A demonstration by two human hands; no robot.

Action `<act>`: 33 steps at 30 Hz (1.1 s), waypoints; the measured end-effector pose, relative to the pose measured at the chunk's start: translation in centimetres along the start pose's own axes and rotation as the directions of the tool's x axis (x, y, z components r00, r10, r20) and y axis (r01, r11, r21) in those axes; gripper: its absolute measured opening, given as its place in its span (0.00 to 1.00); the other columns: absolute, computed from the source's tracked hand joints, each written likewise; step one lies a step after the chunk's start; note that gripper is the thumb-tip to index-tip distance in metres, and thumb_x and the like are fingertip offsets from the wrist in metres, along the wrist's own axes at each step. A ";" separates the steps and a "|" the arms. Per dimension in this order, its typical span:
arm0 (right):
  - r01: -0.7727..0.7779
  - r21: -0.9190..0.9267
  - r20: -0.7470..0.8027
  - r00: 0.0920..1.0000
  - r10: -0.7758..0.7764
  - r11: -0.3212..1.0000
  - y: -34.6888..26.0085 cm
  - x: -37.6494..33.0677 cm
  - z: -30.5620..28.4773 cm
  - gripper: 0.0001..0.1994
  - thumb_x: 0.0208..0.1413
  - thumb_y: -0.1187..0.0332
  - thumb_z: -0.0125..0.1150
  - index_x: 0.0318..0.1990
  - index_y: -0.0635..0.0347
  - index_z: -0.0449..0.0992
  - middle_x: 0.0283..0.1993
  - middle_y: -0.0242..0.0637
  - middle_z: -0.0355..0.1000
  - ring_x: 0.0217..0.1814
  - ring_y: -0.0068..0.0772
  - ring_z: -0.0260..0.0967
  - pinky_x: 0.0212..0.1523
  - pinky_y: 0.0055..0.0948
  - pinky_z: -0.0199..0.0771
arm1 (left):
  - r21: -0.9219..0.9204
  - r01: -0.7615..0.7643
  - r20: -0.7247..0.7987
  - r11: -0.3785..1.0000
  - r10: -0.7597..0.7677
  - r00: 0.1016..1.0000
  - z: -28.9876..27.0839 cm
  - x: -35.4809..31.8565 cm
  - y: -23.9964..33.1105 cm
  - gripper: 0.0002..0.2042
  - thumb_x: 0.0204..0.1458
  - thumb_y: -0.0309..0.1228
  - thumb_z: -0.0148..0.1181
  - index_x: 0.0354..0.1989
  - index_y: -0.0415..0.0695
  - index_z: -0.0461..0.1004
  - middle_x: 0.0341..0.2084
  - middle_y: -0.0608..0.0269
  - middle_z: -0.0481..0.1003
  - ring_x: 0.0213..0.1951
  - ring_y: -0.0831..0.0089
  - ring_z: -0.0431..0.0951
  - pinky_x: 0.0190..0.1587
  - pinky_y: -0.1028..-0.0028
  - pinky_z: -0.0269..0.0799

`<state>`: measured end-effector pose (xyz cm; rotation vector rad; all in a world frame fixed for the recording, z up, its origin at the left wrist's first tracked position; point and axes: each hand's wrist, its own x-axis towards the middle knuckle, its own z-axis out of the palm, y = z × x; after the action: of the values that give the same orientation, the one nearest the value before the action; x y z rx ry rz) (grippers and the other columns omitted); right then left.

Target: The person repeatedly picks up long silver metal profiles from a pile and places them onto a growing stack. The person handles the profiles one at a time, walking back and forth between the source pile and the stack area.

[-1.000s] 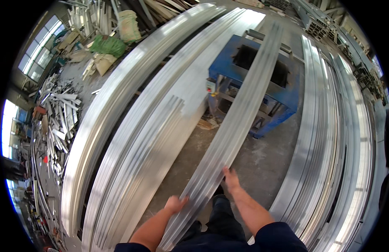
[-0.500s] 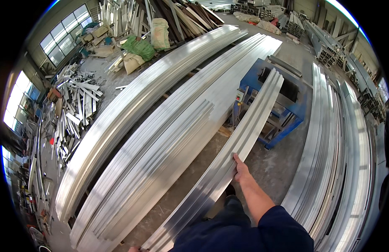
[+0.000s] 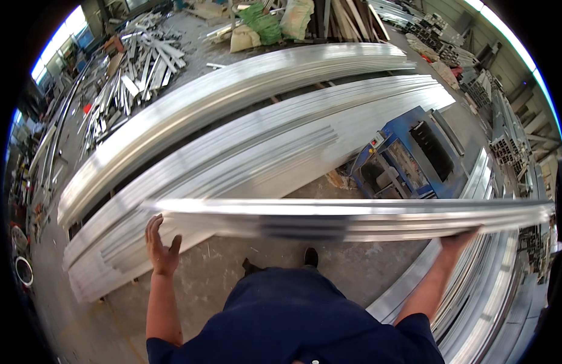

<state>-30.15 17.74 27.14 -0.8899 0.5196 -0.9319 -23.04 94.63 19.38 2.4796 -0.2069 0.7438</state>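
A bundle of long silver metal profiles point(image 3: 293, 209) spans the view in front of me, held level across my body and blurred by motion. My right hand point(image 3: 460, 237) grips it from below near the right side, its fingers partly hidden by the metal. Close to the bundle's left end, my left hand point(image 3: 163, 247) is open, thumb and fingers apart. Its fingertips reach the lower edge of the metal; whether they touch it I cannot tell.
Long stacks of flat silver profiles point(image 3: 226, 142) lie beyond the bundle. A blue machine point(image 3: 408, 158) stands just behind it. More profiles point(image 3: 475, 291) lie at my right. Offcuts point(image 3: 135, 67) are heaped at the far left, near sacks point(image 3: 259, 24).
The bundle has swung from a slanting position over the blue machine to lying crosswise before me. My right hand moved right with it. My left hand came fully into view, open.
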 end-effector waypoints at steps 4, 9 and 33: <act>0.319 -0.185 -0.154 0.925 -0.348 0.930 -16.4 -0.6 -0.2 0.46 0.54 0.25 0.42 0.72 0.46 0.56 0.72 0.43 0.55 0.72 0.52 0.55 0.70 0.59 0.58 | 0.143 0.012 0.105 0.990 -0.027 0.994 3.2 -1.8 1.4 0.27 0.44 0.28 0.71 0.55 0.43 0.69 0.57 0.57 0.71 0.63 0.52 0.65 0.64 0.57 0.60; 0.490 -0.415 -0.205 0.770 -0.604 0.766 -24.5 -4.8 6.1 0.34 0.65 0.40 0.37 0.66 0.56 0.66 0.66 0.45 0.66 0.66 0.52 0.65 0.63 0.54 0.70 | 0.201 0.126 0.102 0.971 -0.148 0.984 2.7 -4.2 0.1 0.25 0.47 0.28 0.70 0.54 0.43 0.70 0.57 0.58 0.71 0.62 0.53 0.65 0.64 0.57 0.61; 0.905 -0.179 0.667 0.400 0.628 -0.386 -3.3 -11.9 21.5 0.37 0.41 0.28 0.64 0.42 0.55 0.76 0.34 0.42 0.78 0.36 0.44 0.79 0.41 0.40 0.79 | 0.228 -0.139 -0.175 0.964 0.181 0.968 -5.8 3.3 6.8 0.39 0.38 0.25 0.76 0.62 0.40 0.64 0.63 0.48 0.65 0.64 0.47 0.63 0.66 0.54 0.59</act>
<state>-22.35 36.10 41.95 -3.3467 -0.2452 0.2545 -24.98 92.06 28.37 2.5912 -0.2709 1.1249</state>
